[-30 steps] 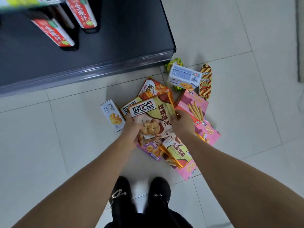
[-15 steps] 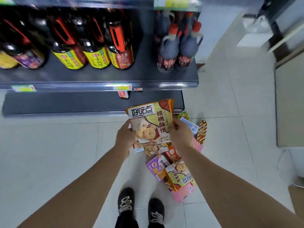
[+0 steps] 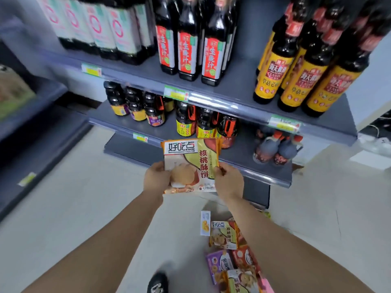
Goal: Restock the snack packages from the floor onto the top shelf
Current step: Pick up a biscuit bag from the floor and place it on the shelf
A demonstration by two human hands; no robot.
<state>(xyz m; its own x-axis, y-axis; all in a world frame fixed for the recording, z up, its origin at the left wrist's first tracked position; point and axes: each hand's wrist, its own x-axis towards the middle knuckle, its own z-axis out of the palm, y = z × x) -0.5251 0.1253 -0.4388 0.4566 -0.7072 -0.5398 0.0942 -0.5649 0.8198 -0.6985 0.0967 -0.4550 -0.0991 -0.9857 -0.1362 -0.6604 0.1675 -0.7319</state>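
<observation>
So the cookie bag [image 3: 190, 163] is up off the floor [image 3: 84, 208] and held in the air in front of the lower shelf [image 3: 270, 178], roughly at its front edge. Both hands are on it. The left hand [image 3: 156, 178] has its grip clamped on the left side of the bag and the right hand [image 3: 229, 182] has its grip pinched on the right side, with what looks like a thumb on the printed face.

My guess on handling: it's a light foil-type pouch, soft and crinkly, a bit slick, with crumbly biscuits inside, so don't squeeze the middle. The side seams, where the hands already are, seem like the best spot, or the sealed top strip if you go one-handed. It'll probably flop rather than stand unless it leans on something.

Compared with half a second ago, the bag is higher and the view has tipped up. There's now an upper shelf [image 3: 232, 106] full of dark sauce bottles [image 3: 187, 51] in sight. The snack pile [image 3: 230, 256] has dropped toward the bottom of the frame, near the foot of the shelving. A second ago this bag was lying on that pile. The grip on both sides looks the same throughout. The actual top shelf isn't in view, so I can't tell what space is up there.
</observation>
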